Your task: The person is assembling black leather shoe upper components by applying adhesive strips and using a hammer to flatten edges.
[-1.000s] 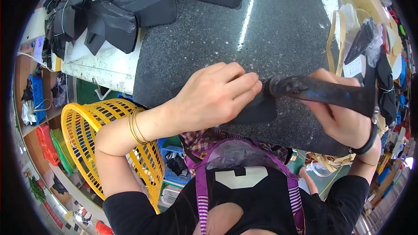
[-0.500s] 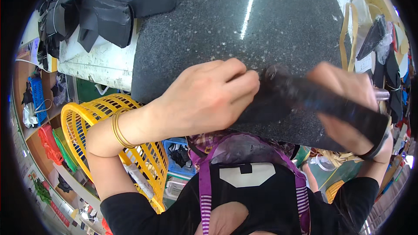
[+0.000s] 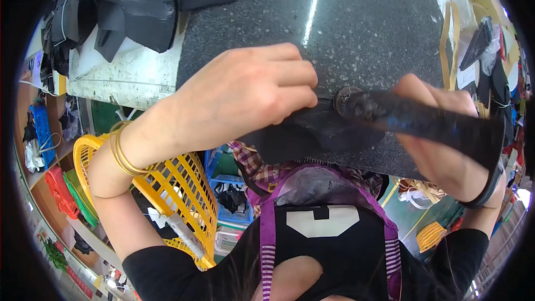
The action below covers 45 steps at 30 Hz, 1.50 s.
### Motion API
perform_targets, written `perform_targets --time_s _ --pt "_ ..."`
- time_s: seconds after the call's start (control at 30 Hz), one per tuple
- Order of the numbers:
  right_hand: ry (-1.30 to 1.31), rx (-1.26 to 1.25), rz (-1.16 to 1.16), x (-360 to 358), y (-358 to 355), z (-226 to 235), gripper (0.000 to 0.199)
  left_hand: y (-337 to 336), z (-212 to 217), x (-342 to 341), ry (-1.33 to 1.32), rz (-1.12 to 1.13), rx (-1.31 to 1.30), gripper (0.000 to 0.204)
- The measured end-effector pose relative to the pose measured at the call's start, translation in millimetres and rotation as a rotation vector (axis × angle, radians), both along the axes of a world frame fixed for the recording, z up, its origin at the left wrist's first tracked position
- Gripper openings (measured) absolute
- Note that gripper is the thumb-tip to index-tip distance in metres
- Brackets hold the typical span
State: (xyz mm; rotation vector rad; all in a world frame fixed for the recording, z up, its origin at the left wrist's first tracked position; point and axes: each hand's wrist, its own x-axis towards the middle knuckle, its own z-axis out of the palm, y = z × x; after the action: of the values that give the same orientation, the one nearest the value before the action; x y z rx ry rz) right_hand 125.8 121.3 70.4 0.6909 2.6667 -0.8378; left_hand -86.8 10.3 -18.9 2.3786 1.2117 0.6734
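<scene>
My left hand [image 3: 262, 86] is closed, with its fingertips pressed down at the edge of a black sheet piece [image 3: 301, 134]. This soft-looking piece lies on the dark speckled slab [image 3: 384, 39] and hangs over its near edge. My right hand [image 3: 440, 128] is wrapped round a hammer with a dark, worn handle [image 3: 434, 122], which partly covers the fingers. The hammer's round metal head [image 3: 346, 99] is down at the black piece, just right of my left fingertips. Whether it touches the piece I cannot tell.
Black cut pieces [image 3: 139, 14] are heaped at the far left on a white surface [image 3: 128, 81]. Below them stands a yellow plastic basket [image 3: 192, 189], with a blue crate [image 3: 234, 220] beside it. Tan strips [image 3: 447, 44] and papers lie along the slab's right edge.
My left hand has shifted slightly left and away from me, exposing more of the black piece. The hammer head, blurred before, now shows more clearly beside the fingertips.
</scene>
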Motion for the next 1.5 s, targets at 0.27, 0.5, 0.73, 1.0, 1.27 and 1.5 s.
perform_targets --time_s 0.27,0.5,0.73,1.0,1.27,1.5 --pt "0.018 0.128 0.087 0.6 -12.6 -7.1 0.020 -1.6 -7.2 -8.2 -0.008 -0.051 0.080 0.026" --pt "0.018 0.076 0.078 -15.6 -15.4 -8.8 0.021 -18.1 -14.1 -8.8 0.046 0.070 0.208 0.029" --pt "0.010 0.051 0.125 -19.7 -18.5 -2.5 0.020 -53.4 -18.8 9.0 0.023 0.417 0.129 0.032" --pt "0.147 0.181 -0.028 -13.4 -8.5 -15.3 0.008 -53.6 -8.5 18.9 0.101 0.372 0.213 0.034" --pt "0.109 0.063 0.112 -22.8 -16.3 -15.4 0.018 -55.6 3.2 26.6 0.255 0.324 0.109 0.032" --pt "0.057 0.067 0.165 -39.3 -14.3 -3.9 0.014 -56.1 -10.4 13.8 0.115 0.411 0.081 0.035"
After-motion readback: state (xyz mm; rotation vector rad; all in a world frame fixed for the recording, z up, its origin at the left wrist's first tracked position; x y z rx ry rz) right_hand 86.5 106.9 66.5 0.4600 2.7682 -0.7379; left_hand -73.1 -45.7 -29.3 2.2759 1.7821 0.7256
